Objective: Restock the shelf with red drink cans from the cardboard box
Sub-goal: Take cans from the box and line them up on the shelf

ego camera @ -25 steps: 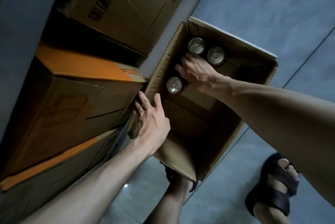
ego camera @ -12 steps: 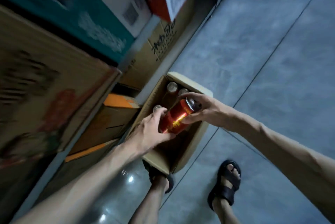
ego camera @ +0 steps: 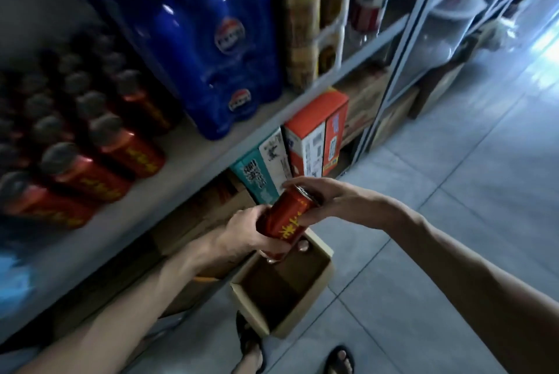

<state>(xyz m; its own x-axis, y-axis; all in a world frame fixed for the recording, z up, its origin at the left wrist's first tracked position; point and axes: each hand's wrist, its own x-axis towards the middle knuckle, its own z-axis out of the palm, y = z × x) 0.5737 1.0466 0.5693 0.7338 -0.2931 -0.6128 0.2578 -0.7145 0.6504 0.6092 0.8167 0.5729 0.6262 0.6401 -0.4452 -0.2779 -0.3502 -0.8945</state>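
Red can [ego camera: 287,216] mid-air over cardboard box [ego camera: 302,322], both grips clamped on it: left grip [ego camera: 242,234] round the base, right grip [ego camera: 335,201] on top. Best bet: hand off to 1 grip, set it upright on shelf [ego camera: 193,168] beside stocked cans [ego camera: 133,155], label out

tilted red can [ego camera: 286,217] above open cardboard box [ego camera: 303,312]
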